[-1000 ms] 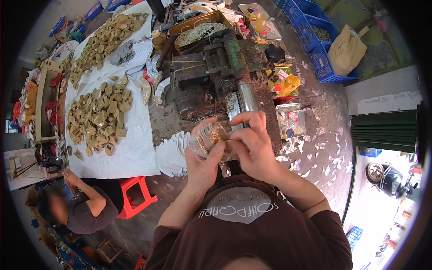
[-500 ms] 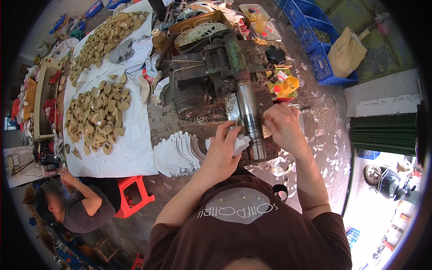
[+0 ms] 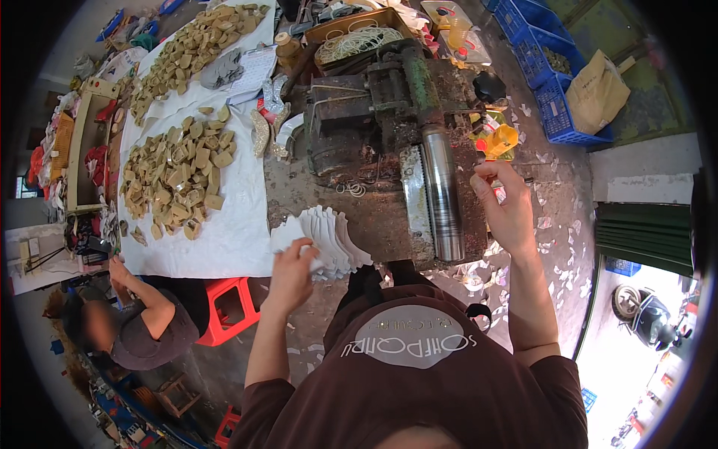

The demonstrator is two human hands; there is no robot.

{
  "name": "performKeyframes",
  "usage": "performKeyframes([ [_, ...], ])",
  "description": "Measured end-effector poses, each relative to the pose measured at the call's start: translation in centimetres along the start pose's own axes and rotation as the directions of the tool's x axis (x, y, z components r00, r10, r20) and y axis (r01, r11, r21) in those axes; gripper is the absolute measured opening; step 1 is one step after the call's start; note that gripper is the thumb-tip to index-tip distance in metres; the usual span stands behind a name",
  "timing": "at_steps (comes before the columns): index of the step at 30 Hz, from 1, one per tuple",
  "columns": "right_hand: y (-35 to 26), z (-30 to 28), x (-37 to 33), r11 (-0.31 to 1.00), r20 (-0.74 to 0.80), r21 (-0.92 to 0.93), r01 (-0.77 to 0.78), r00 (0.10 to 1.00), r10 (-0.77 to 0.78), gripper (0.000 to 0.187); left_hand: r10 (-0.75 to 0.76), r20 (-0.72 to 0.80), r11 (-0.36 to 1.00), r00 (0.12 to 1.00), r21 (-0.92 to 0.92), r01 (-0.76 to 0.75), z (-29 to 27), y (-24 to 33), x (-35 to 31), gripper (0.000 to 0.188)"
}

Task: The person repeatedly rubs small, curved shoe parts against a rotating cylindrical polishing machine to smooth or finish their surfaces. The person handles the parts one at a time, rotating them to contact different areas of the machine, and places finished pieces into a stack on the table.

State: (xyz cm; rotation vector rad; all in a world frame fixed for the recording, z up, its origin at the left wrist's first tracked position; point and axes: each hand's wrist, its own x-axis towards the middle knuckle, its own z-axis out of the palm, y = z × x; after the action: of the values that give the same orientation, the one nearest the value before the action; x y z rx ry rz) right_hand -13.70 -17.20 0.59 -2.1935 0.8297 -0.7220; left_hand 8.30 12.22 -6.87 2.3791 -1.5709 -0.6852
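My left hand [image 3: 290,278] is at the near left end of a row of white curved pieces [image 3: 334,238]. Its bent fingers grip the white curved piece [image 3: 287,233] at that end; the thumb is partly hidden. My right hand [image 3: 510,209] hovers to the right of the machine's shiny metal roller [image 3: 443,198], its fingers curled together. Whatever they may pinch is too small to make out. A flat pale metal bar [image 3: 415,193] runs along the roller's left side. The roller juts toward me from a dark, greasy machine [image 3: 359,112].
Heaps of tan blocks [image 3: 176,176] lie on a white sheet [image 3: 232,251] to the left. A person [image 3: 142,322] sits by a red stool [image 3: 230,310]. Pale rings [image 3: 350,190] lie beside the machine. Blue crates [image 3: 557,112] stand at the far right; scraps litter the floor [image 3: 557,247].
My left hand has moved left from the roller to the row of white pieces. My right hand has lifted away from the roller to the right. The whole view has shifted slightly.
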Motion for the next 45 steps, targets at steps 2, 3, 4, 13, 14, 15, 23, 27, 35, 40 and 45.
performKeyframes([
  [2,-0.4,0.0,0.0,0.999,0.019,0.03,0.011,1.0,-0.011,0.015,-0.06,0.051,0.994,0.997,-0.085,0.065,0.0,0.7,-0.2,0.043],
  [3,-1.1,-0.2,0.1,0.998,0.041,0.057,0.013,0.999,-0.016,0.016,-0.085,0.08,0.987,0.993,-0.128,0.095,-0.5,1.3,-0.1,0.043],
  [4,-1.6,0.0,0.0,0.996,0.063,0.084,0.015,0.998,-0.02,0.016,-0.068,0.02,0.982,0.997,-0.174,0.071,-1.2,1.4,0.3,0.044],
  [13,-7.1,5.7,-2.6,0.944,0.114,0.177,0.28,0.946,-0.302,0.021,0.004,-0.284,-0.177,0.959,-0.944,-0.279,-4.0,11.3,5.2,0.044],
  [14,-6.9,6.1,-2.8,0.946,0.084,0.168,0.277,0.952,-0.294,0.021,-0.006,-0.284,-0.303,0.959,-0.913,-0.272,-3.9,12.3,5.4,0.046],
  [15,-6.7,6.2,-2.9,0.947,0.032,0.159,0.278,0.957,-0.287,0.021,-0.007,-0.283,-0.313,0.959,-0.91,-0.271,-3.8,12.7,5.6,0.047],
  [23,-4.1,3.9,-2.1,0.914,-0.122,0.368,0.172,0.983,-0.136,0.021,-0.32,-0.223,0.121,0.921,-0.973,-0.194,-3.8,13.6,6.3,0.041],
  [27,-1.0,-3.2,1.2,0.965,0.102,-0.181,0.189,0.98,-0.173,0.008,-0.255,-0.139,0.372,0.957,-0.927,-0.036,-3.9,11.1,6.6,0.044],
  [35,1.5,-0.6,-0.4,0.965,0.304,-0.248,0.089,0.953,-0.01,0.007,0.154,-0.192,0.837,0.969,-0.496,-0.231,-1.6,14.8,8.0,0.051],
  [40,0.9,0.1,-0.1,0.974,0.131,-0.2,0.103,0.988,-0.078,0.013,0.031,-0.152,0.806,0.988,-0.58,-0.115,-2.4,12.9,7.3,0.045],
  [45,1.1,-0.3,-0.3,1.0,0.13,0.002,-0.016,0.991,0.016,0.012,-0.126,-0.427,0.897,0.896,-0.434,-0.08,-2.9,4.6,4.8,0.046],
])
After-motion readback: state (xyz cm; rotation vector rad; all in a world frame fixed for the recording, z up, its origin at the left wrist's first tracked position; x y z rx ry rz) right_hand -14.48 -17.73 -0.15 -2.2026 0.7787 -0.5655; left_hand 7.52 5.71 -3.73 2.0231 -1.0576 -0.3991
